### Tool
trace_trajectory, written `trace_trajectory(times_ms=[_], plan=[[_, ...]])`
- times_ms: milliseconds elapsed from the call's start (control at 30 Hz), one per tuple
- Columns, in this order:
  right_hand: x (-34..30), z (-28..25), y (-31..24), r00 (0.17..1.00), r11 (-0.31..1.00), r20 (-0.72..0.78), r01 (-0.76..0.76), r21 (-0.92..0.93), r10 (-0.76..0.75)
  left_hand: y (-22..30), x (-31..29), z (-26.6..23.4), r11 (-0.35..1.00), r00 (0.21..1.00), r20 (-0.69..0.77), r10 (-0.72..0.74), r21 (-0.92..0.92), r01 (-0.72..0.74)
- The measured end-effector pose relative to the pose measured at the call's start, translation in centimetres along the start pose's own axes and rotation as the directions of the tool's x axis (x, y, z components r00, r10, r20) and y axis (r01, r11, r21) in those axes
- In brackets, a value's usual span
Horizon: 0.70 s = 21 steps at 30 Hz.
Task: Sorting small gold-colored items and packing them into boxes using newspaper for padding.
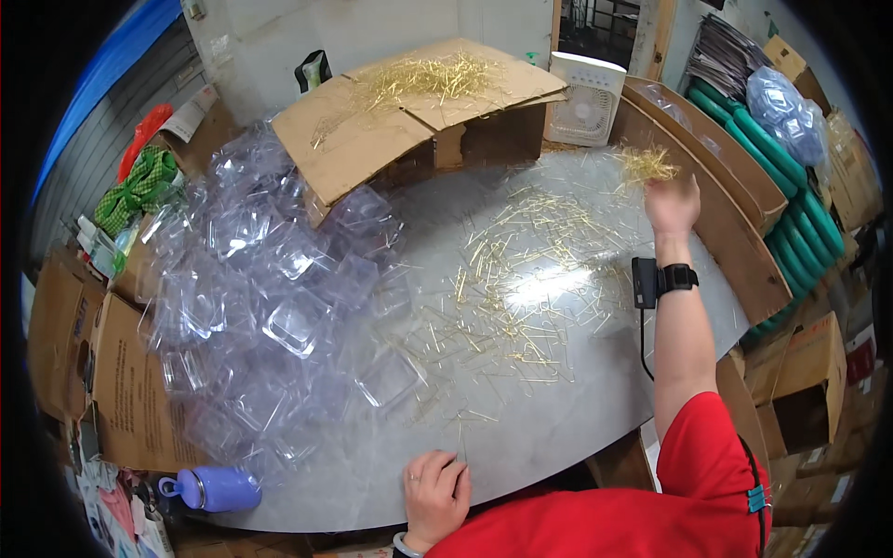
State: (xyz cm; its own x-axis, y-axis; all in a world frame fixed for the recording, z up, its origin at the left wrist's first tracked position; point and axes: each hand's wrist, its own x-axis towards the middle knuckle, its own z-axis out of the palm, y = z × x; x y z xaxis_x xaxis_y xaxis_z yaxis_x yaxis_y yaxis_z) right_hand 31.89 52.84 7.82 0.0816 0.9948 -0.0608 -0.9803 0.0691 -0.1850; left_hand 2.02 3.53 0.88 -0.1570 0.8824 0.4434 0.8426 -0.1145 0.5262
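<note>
At the far right of the grey table (pixel 595 372), my right hand (pixel 672 206) is closed, slightly blurred, on a bunch of thin gold wire pieces (pixel 646 165). Their ends fan out past the fingers. Near the front edge rests my left hand (pixel 435 493), its fingers curled in; whether anything is inside is hidden. A thin wire lies just beyond its fingertips. Many more gold wire pieces (pixel 535 242), some with bent ends, are strewn over the middle. Clear plastic boxes (pixel 298 321) are heaped on the left.
A cardboard stand (pixel 335 130) at the back carries a pile of gold wires (pixel 433 79). Beside it stands a white fan (pixel 586 100). Cardboard (pixel 744 237) walls the right edge. A purple bottle (pixel 219 489) stands front left; cardboard boxes (pixel 800 372) lie beyond the table.
</note>
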Motion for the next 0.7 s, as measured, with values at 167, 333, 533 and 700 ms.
trace_trajectory(times_ms=[167, 333, 533, 700], plan=[[0.4, 0.7, -1.2, 0.986, 0.959, 0.161, 0.091, -0.268, -0.048, 0.0, -0.1, 0.1, 1.0, 1.0, 0.001, -0.006, 0.021, 0.006], [6.7, -3.4, -5.6, 0.954, 0.724, 0.297, 0.181, -0.665, 0.034, -0.2, 0.3, 0.1, 1.0, 1.0, 0.021, 0.016, -0.004, -0.016], [0.4, 1.9, -2.8, 0.899, 0.398, 0.421, 0.432, -0.809, -0.12, -0.1, -0.1, 0.3, 1.0, 0.999, 0.035, -0.003, 0.018, 0.003], [3.4, -0.7, -3.4, 0.906, 0.386, 0.375, 0.424, -0.819, -0.197, -0.1, 0.0, 0.3, 1.0, 1.0, 0.029, 0.002, 0.025, -0.003]])
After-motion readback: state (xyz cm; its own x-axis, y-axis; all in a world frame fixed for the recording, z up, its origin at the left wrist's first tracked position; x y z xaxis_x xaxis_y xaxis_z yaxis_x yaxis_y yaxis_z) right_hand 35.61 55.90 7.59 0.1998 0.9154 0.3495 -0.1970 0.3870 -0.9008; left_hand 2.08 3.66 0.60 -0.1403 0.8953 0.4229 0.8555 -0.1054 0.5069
